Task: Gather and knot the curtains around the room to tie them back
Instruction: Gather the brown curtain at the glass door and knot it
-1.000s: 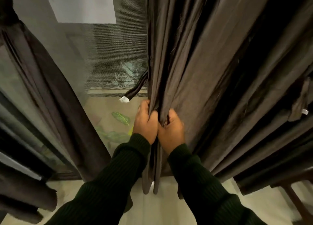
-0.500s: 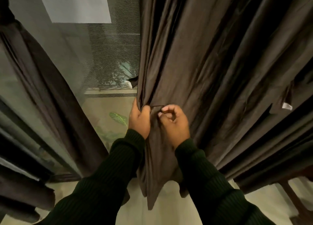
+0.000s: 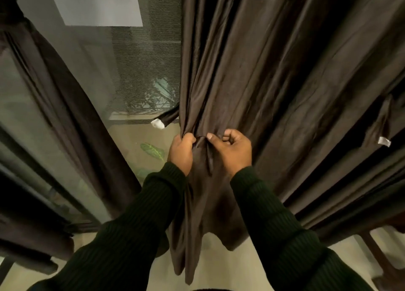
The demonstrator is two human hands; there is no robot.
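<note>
A dark brown curtain (image 3: 274, 75) hangs in long folds across the middle and right of the view. My left hand (image 3: 180, 152) grips its bunched left edge. Just to the right, my right hand (image 3: 232, 150) has its fingers curled, thumb pressed on a fold of the same curtain. Below my hands the gathered cloth hangs down to a loose end near the floor. A second dark curtain (image 3: 65, 115) hangs gathered at the left, apart from both hands.
A dark tie-back strap with a white end (image 3: 163, 119) sticks out behind the curtain's left edge; another white tag (image 3: 384, 141) hangs at the right. Behind is a glass door with mesh (image 3: 140, 71) and green leaves outside. Dark wooden furniture legs (image 3: 377, 253) stand at bottom right.
My hands have moved apart. The right hand slid rightward along the curtain and the narrow bunch spread wider between them. The view shifted slightly.
</note>
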